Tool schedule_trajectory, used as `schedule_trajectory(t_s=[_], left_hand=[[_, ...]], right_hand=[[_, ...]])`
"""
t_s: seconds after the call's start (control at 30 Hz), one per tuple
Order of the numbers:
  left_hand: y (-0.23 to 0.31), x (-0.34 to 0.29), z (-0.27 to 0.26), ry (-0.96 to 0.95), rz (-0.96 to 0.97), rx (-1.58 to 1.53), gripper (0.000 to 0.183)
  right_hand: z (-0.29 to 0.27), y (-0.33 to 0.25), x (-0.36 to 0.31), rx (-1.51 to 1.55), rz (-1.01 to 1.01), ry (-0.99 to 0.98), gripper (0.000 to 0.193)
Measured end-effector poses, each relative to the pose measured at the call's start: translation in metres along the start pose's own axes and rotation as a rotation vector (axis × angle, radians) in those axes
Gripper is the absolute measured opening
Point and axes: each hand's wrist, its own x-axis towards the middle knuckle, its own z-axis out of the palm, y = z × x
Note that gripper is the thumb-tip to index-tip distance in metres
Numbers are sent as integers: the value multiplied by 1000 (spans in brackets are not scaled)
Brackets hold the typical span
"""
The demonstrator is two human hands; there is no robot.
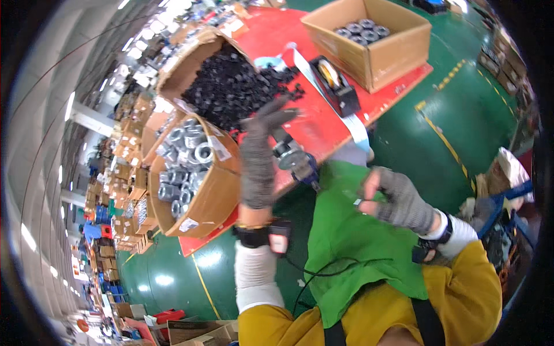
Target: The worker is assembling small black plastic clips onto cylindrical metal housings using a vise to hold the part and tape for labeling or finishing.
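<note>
My left hand (258, 155), in a grey knitted glove, reaches over the red table beside a heap of small black parts (228, 83). Its fingers are stretched out and slightly apart, blurred by motion, and I see nothing held in them. In front of my green apron, my right hand (401, 202), in a fingerless grey glove, has thumb and forefinger curled together on a tiny light-and-dark piece (358, 203) too small to name. Between the hands, a metal fixture with a round top and blue body (297, 161) stands at the table edge.
An open carton of grey metal cylindrical parts (196, 202) stands left of my left arm. Toward the back are a black tape dispenser (337, 86) and another carton (398, 57) with round metal parts. A black cable (329, 272) hangs across my apron.
</note>
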Motion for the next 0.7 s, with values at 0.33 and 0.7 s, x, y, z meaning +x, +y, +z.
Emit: schedule_trajectory(t_s=[0.33,0.7], left_hand=[[-88,-32,-60,32,-352,-155,71],[-111,-55,-46,56,-526,-21,49]], right_hand=[[45,13,18,7,-46,-56,16],[53,37,15,-58,87,-68,17]])
